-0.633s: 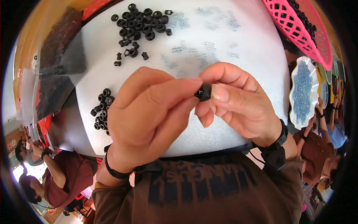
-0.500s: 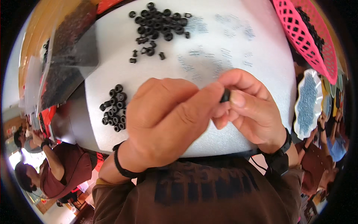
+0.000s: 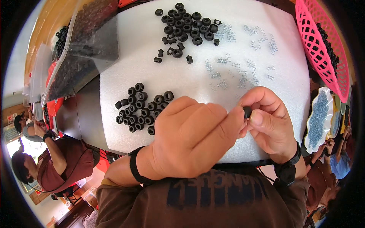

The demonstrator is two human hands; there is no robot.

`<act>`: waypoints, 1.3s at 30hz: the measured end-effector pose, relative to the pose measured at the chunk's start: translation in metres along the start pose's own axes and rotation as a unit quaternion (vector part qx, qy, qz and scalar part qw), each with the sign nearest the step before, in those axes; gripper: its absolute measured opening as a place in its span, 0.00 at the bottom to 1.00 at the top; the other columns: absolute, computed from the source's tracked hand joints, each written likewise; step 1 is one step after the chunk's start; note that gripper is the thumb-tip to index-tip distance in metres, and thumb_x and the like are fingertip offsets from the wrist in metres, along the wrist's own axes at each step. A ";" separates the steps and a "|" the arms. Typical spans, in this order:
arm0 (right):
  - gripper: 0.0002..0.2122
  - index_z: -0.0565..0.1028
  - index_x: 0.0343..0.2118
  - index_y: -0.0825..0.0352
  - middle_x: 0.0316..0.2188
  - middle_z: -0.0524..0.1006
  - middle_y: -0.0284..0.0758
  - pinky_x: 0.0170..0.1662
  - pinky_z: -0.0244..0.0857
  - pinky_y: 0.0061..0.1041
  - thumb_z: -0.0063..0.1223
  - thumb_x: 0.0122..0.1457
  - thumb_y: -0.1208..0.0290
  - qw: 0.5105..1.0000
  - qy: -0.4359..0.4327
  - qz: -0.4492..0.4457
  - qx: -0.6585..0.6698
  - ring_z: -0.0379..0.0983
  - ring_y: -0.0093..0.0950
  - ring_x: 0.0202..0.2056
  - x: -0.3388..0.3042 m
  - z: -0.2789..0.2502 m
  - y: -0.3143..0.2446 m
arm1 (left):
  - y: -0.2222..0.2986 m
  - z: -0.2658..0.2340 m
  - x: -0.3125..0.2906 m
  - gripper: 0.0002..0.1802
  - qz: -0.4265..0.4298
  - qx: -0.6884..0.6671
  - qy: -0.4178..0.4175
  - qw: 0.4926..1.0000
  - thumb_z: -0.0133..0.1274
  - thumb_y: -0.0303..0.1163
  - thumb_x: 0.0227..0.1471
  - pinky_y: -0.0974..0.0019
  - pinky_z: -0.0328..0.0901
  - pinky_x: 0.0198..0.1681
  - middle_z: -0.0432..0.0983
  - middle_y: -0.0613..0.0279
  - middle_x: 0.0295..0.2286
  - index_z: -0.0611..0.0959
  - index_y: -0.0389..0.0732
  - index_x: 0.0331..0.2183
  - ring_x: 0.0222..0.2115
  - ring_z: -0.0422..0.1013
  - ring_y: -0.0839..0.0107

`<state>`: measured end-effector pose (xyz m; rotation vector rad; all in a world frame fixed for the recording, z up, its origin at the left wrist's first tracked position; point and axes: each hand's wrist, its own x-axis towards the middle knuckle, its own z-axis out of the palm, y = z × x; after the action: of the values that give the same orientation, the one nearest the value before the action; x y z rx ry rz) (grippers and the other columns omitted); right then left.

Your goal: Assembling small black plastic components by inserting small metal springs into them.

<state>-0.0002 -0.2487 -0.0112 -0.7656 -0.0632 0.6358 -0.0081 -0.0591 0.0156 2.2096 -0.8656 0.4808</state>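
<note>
Both my hands meet over the right front of the white foam sheet [image 3: 152,76]. A small rounded black part [image 3: 247,112] is pinched between the fingertips of my right hand [image 3: 273,127]. My left hand [image 3: 194,138], back upward and fingers curled, presses its fingertips against the same part; its far fingers are hidden. Left of my left hand lies a cluster of black ring-shaped parts [image 3: 141,104]. Farther off sit a larger pile of similar black parts [image 3: 187,28] and several small black spool-like pieces [image 3: 189,59]. Tiny clear pieces [image 3: 243,74] are scattered beyond my hands.
A pink lattice basket [image 3: 315,49] holding black parts stands at the far right. Below it, a white scalloped dish [image 3: 308,146] holds many tiny bluish pieces. A clear plastic bin [image 3: 57,81] with black parts is at the left. People sit nearby on both sides.
The whole view has shifted, so the sheet and piles appear farther right and lower. My hands still hold the small black part together, with only slight finger movement.
</note>
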 end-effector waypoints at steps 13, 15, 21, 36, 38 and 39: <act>0.14 0.68 0.40 0.74 0.25 0.75 0.42 0.26 0.67 0.24 0.49 0.57 0.67 0.990 -0.062 -0.096 0.082 0.72 0.27 0.23 0.001 -0.008 -0.005 | -0.038 -0.050 0.010 0.07 -0.269 0.132 -0.067 0.952 0.51 0.25 0.45 0.67 0.63 0.24 0.71 0.56 0.23 0.78 0.35 0.30 0.20 0.69 0.63; 0.14 0.68 0.39 0.73 0.25 0.75 0.41 0.28 0.67 0.23 0.49 0.57 0.67 0.989 -0.041 -0.090 0.114 0.72 0.26 0.24 0.002 -0.008 -0.006 | -0.050 -0.054 0.006 0.09 -0.303 0.140 -0.096 0.938 0.50 0.27 0.46 0.65 0.64 0.27 0.71 0.54 0.26 0.77 0.36 0.32 0.22 0.69 0.60; 0.13 0.69 0.39 0.72 0.25 0.75 0.38 0.28 0.67 0.22 0.48 0.57 0.67 0.993 -0.066 -0.066 0.076 0.72 0.26 0.25 0.002 -0.006 -0.004 | -0.076 -0.041 0.001 0.08 -0.250 0.179 -0.125 0.943 0.49 0.28 0.47 0.63 0.63 0.30 0.71 0.54 0.28 0.77 0.35 0.31 0.26 0.69 0.57; 0.13 0.66 0.35 0.70 0.21 0.71 0.38 0.24 0.61 0.24 0.50 0.56 0.64 0.999 0.031 -0.015 0.025 0.66 0.27 0.19 0.000 0.005 -0.010 | 0.001 -0.020 0.018 0.14 -0.340 -0.250 -0.042 0.906 0.52 0.14 0.36 0.81 0.58 0.26 0.71 0.61 0.28 0.70 0.38 0.28 0.25 0.64 0.83; 0.13 0.66 0.35 0.71 0.21 0.71 0.38 0.25 0.62 0.24 0.49 0.56 0.64 0.999 0.030 -0.015 0.027 0.67 0.27 0.20 0.001 0.004 -0.010 | 0.006 -0.014 0.021 0.16 -0.308 -0.288 -0.049 0.905 0.53 0.13 0.35 0.80 0.58 0.27 0.71 0.60 0.28 0.68 0.39 0.28 0.26 0.64 0.82; 0.13 0.67 0.36 0.71 0.22 0.72 0.38 0.26 0.63 0.24 0.49 0.56 0.65 0.999 0.019 -0.018 0.031 0.68 0.27 0.21 0.002 0.003 -0.009 | 0.008 -0.011 0.022 0.16 -0.307 -0.307 -0.045 0.900 0.53 0.13 0.34 0.80 0.59 0.27 0.70 0.60 0.28 0.68 0.39 0.28 0.26 0.64 0.81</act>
<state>0.0049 -0.2507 -0.0029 -0.7144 -0.0213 0.5866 0.0007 -0.0650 0.0388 1.7717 -0.2580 -0.1889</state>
